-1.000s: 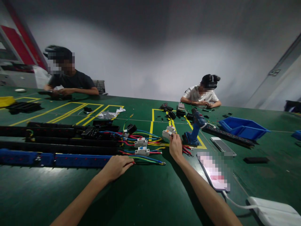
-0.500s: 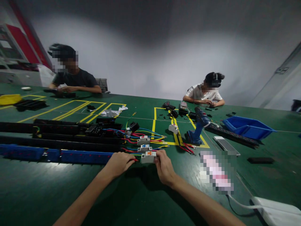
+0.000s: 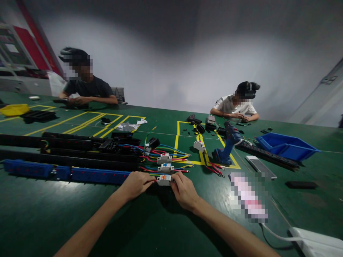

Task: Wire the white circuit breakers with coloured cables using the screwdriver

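A small white circuit breaker (image 3: 163,180) with an orange switch lies in front of me, between my two hands. My left hand (image 3: 136,185) is closed in a pinch on a red wire (image 3: 155,181), whose tip meets the left side of the breaker; how deep it sits I cannot tell. Closed on the breaker's right end are the fingers of my right hand (image 3: 184,191). Just behind it are a breaker with a blue switch (image 3: 166,168) and another with a red switch (image 3: 164,158), coloured wires around them. A blue socket strip (image 3: 102,176) runs left from my left hand.
Black strips (image 3: 88,157) lie behind the blue one. To the right are a cordless drill (image 3: 227,146), loose red wires (image 3: 214,169), a blue bin (image 3: 288,146), a phone (image 3: 259,167) and a white cabled box (image 3: 316,241). Two people (image 3: 89,87) (image 3: 233,105) sit across the table.
My right hand has brought the breaker leftward, against the red wire's tip; a gap showed between them before. My left hand keeps its pinch on the wire. The view has shifted slightly.
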`<state>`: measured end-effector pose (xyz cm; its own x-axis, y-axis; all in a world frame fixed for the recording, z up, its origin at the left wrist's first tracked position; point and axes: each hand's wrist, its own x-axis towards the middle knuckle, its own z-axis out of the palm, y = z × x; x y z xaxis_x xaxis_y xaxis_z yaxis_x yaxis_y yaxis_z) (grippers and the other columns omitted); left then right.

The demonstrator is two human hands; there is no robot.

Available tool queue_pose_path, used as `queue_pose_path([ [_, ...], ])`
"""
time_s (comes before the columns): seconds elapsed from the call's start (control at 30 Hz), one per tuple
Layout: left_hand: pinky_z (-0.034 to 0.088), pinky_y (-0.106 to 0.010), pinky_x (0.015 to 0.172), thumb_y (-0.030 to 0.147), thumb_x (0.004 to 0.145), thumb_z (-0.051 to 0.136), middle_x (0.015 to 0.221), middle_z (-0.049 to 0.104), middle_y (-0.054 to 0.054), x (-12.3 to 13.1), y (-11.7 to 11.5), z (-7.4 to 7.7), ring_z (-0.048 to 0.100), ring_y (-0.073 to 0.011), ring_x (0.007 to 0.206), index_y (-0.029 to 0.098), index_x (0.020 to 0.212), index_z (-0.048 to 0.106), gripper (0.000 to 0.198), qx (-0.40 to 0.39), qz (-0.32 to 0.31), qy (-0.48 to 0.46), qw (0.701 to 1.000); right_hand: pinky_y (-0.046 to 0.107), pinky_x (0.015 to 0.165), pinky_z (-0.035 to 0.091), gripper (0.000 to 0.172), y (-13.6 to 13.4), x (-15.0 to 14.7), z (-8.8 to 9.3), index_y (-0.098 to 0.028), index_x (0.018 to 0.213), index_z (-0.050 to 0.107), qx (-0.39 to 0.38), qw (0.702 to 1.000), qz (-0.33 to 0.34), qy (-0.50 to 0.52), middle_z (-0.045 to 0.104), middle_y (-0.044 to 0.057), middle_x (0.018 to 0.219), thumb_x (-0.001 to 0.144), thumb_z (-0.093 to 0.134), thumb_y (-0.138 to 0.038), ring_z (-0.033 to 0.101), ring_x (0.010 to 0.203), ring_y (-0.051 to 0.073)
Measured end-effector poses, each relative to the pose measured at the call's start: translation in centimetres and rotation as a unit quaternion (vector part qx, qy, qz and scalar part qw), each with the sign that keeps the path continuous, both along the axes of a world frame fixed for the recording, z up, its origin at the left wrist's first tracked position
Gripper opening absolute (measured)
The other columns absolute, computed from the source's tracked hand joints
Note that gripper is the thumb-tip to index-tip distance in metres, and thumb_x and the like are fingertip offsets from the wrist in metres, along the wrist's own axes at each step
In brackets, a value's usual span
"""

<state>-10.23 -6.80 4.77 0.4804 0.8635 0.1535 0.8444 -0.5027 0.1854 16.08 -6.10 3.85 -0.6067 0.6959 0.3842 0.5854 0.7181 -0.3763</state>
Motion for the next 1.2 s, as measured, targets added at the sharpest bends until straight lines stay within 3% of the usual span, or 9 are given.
queue_pose_path([
  [0.5,0.050,-0.029,0.083,0.031,0.093,0.051,0.104,0.074,0.000,-0.3,0.1,-0.4,0.070,-0.0191,0.088,0.029,0.109,0.071,0.026,0.015,-0.017,-0.037,0.999,0.029,0.075,0.046,0.015,0.4,0.3,-0.2,-0.022,0.109,0.050,-0.049,0.998,0.005,0.041,0.055,0.007,0.108,0.098,0.040,-0.027,0.058,0.088,0.018],
  [0.73,0.051,-0.026,0.077,0.028,0.092,0.051,0.097,0.075,-0.003,-0.3,0.1,-0.6,0.070,-0.0178,0.082,0.026,0.104,0.073,0.025,0.051,-0.026,-0.059,0.997,0.026,0.069,0.046,0.017,0.4,0.2,-0.3,-0.022,0.109,0.055,-0.055,0.997,0.031,0.054,0.057,0.006,0.102,0.094,0.048,-0.026,0.057,0.079,0.016],
  [0.93,0.050,-0.026,0.075,0.027,0.092,0.050,0.100,0.075,-0.003,0.0,-0.1,-0.2,0.070,-0.0186,0.084,0.026,0.105,0.072,0.026,0.037,-0.011,-0.051,0.998,0.027,0.073,0.050,0.039,0.6,0.4,-1.1,-0.023,0.128,0.047,-0.037,0.995,0.027,0.093,0.061,0.007,0.107,0.090,0.055,-0.024,0.061,0.081,0.016],
  [1.0,0.048,-0.026,0.072,0.027,0.091,0.050,0.099,0.075,-0.002,0.3,-0.3,0.3,0.070,-0.0185,0.083,0.028,0.106,0.072,0.026,0.025,0.005,-0.046,0.999,0.028,0.074,0.050,0.035,0.8,0.4,-1.5,-0.023,0.124,0.050,-0.031,0.994,0.016,0.106,0.063,0.007,0.107,0.090,0.056,-0.023,0.061,0.081,0.016],
  [1.1,0.045,-0.026,0.065,0.036,0.087,0.058,0.084,0.075,0.001,0.8,-0.8,1.1,0.068,-0.0177,0.073,0.030,0.106,0.071,0.024,0.006,0.033,-0.049,0.998,0.028,0.075,0.050,0.020,1.0,0.4,-1.8,-0.022,0.111,0.056,-0.021,0.994,0.007,0.110,0.065,0.006,0.104,0.091,0.055,-0.024,0.062,0.082,0.017],
  [1.2,0.045,-0.027,0.066,0.052,0.080,0.064,0.085,0.073,0.000,1.4,-1.3,1.5,0.067,-0.0190,0.074,0.028,0.112,0.068,0.040,0.023,0.063,-0.074,0.995,0.029,0.077,0.049,0.018,1.1,0.4,-1.8,-0.022,0.108,0.057,-0.004,0.994,0.000,0.110,0.066,0.006,0.102,0.090,0.057,-0.024,0.062,0.087,0.018],
])
